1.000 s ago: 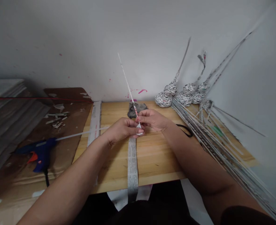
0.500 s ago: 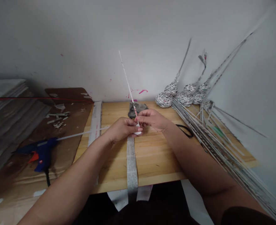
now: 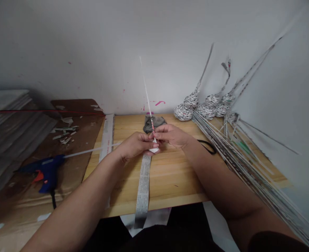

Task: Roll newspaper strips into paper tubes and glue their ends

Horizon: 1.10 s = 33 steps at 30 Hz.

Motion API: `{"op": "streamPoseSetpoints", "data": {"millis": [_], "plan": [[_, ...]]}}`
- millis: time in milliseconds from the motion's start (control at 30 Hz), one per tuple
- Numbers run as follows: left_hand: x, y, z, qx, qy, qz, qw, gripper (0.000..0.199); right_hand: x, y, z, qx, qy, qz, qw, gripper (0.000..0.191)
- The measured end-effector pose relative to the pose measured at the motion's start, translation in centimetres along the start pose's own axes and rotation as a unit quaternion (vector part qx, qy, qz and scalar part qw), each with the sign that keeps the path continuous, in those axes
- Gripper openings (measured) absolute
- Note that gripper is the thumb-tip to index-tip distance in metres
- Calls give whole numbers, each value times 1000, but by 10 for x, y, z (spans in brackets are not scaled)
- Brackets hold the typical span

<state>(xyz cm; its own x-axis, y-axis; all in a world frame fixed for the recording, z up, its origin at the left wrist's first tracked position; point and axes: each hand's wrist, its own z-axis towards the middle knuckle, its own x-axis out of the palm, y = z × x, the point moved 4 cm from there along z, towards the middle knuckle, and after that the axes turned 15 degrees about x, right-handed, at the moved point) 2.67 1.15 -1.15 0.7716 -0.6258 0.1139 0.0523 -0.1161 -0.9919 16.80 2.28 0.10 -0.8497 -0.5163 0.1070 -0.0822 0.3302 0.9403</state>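
Observation:
My left hand (image 3: 138,144) pinches the folded white end of a newspaper strip (image 3: 143,185), which hangs down over the board's front edge. Thumb and fingers of my right hand (image 3: 171,135) close round the lower part of a thin rolled paper stick (image 3: 148,99), just above the left thumb. That stick points up and slightly left, its lower end meeting the strip between both hands. A crumpled dark grey cloth (image 3: 158,121) lies right behind the fingers. Some fingertips are hidden behind the paper.
A wooden board (image 3: 175,175) lies beneath my hands. At left are a blue glue gun (image 3: 49,171), paper scraps (image 3: 65,133) and stacked newspaper (image 3: 7,140). A stack of paper strips (image 3: 107,136) lies along the board's left side. Woven paper gourds (image 3: 184,111) and many paper sticks (image 3: 230,154) occupy the right.
The paper stick has tilted more upright, its tip shifting right. The hanging end of the newspaper strip has swung left. Both hands stay nearly in place, still gripping.

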Motion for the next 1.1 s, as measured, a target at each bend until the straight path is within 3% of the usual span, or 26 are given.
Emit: {"op": "streamPoseSetpoints", "data": {"millis": [267, 833, 1100], "plan": [[2, 1, 2, 6, 1, 14, 1000, 35, -3, -4, 6, -11, -12, 20, 1000, 24], [-2, 5, 5, 41, -29, 104, 993, 24, -1, 4, 3, -12, -84, -50, 995, 34], [3, 3, 4, 26, -21, 66, 997, 20, 0, 1, 4, 0, -84, -34, 996, 37]]}}
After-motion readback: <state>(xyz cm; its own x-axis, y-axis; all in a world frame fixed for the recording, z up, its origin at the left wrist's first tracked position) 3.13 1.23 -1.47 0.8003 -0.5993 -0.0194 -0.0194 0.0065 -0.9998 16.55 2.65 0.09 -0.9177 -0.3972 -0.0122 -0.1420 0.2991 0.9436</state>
